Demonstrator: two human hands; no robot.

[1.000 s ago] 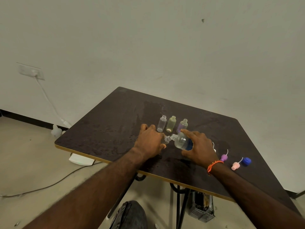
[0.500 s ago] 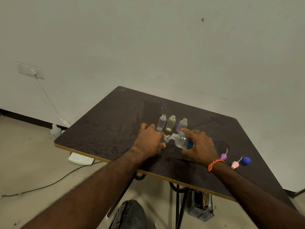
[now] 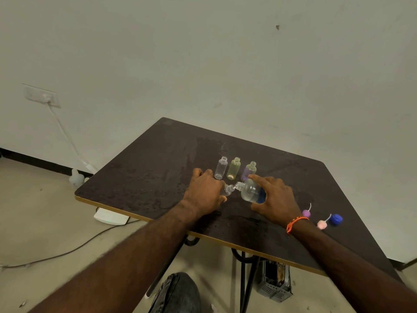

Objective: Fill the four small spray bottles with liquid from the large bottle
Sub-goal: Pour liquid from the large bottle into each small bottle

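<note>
My right hand [image 3: 274, 198] grips the large clear bottle [image 3: 250, 191] with a blue label, tipped to the left so its neck meets the mouth of a small clear bottle [image 3: 228, 190]. My left hand [image 3: 204, 192] holds that small bottle, and its body is mostly hidden under my fingers. Three more small bottles stand uncapped in a row just behind: a clear one [image 3: 221, 167], a yellow-green one [image 3: 234, 168] and a purple one [image 3: 248, 170].
The dark table [image 3: 146, 172] has a yellow front edge. At the right lie a purple spray cap [image 3: 306, 213], a pink spray cap [image 3: 322, 223] and a blue bottle cap [image 3: 336, 219]. Cables and a white box lie on the floor to the left.
Both hands have stayed in place with the large bottle tipped against the small one. Only the view has shifted a little.
</note>
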